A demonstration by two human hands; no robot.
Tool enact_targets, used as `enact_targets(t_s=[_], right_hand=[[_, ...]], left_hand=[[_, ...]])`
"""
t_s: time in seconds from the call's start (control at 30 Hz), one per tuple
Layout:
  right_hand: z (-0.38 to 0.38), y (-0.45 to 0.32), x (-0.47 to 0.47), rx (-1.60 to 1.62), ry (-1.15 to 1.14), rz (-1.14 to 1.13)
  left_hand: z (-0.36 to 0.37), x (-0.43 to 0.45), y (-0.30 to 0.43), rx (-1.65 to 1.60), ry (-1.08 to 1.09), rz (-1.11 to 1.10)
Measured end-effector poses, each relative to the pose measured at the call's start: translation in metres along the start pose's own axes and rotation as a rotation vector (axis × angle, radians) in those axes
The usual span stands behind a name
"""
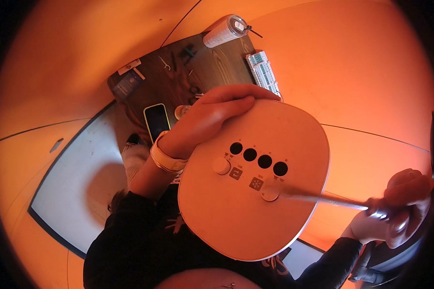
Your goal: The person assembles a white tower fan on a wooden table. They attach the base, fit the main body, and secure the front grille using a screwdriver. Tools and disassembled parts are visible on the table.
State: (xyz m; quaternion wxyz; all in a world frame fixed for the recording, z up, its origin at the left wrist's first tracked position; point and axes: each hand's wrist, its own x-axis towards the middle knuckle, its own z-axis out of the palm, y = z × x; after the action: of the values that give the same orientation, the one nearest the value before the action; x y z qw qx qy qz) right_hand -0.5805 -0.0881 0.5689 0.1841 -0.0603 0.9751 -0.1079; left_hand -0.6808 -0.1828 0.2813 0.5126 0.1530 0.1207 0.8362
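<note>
A pale, rounded appliance-like panel is tilted in front of my body, its face showing several dark round holes, two round knobs and printed symbols, one a snowflake. My left hand, with a light band on the wrist, grips its upper edge; some fingers are hidden. At the right, my right hand is closed around a thin tool with a long, metallic-looking shaft. The tool's far end is blurred and lies over the panel near the lower knob; whether it touches cannot be told.
Beyond the panel stands a dark wooden table with a lidded tumbler, a wrench, a phone with a yellow-green edge and a small booklet. A white-and-teal case-like object is at its right edge. Dark equipment is at the lower right.
</note>
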Motion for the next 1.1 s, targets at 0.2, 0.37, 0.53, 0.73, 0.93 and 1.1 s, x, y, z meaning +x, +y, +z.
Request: enact_targets(t_s=[0.2, 0.37, 0.53, 0.73, 0.93, 1.1], right_hand=[[0.009, -0.002, 0.007, 0.232, -0.093, 0.338], [0.001, 0.005, 0.027, 0.236, -0.128, 0.231], [0.014, 0.019, 0.009, 0.327, -0.055, 0.401], [0.033, 0.020, 0.000, 0.558, 0.460, 0.120], [0.016, 0.024, -0.018, 0.228, 0.130, 0.035], [0.019, 0.022, -0.016, 0.284, -0.093, 0.049]], left_hand=[[-0.002, 0.005, -0.002, 0.003, 0.027, 0.004], [-0.001, 0.007, -0.001, 0.000, 0.024, -0.003], [-0.001, 0.007, -0.001, -0.004, 0.062, -0.041], [0.004, 0.006, -0.001, -0.019, 0.064, -0.038], [0.009, 0.003, -0.004, -0.002, 0.080, -0.021], [0.011, -0.001, -0.005, 0.045, 0.099, -0.010]])
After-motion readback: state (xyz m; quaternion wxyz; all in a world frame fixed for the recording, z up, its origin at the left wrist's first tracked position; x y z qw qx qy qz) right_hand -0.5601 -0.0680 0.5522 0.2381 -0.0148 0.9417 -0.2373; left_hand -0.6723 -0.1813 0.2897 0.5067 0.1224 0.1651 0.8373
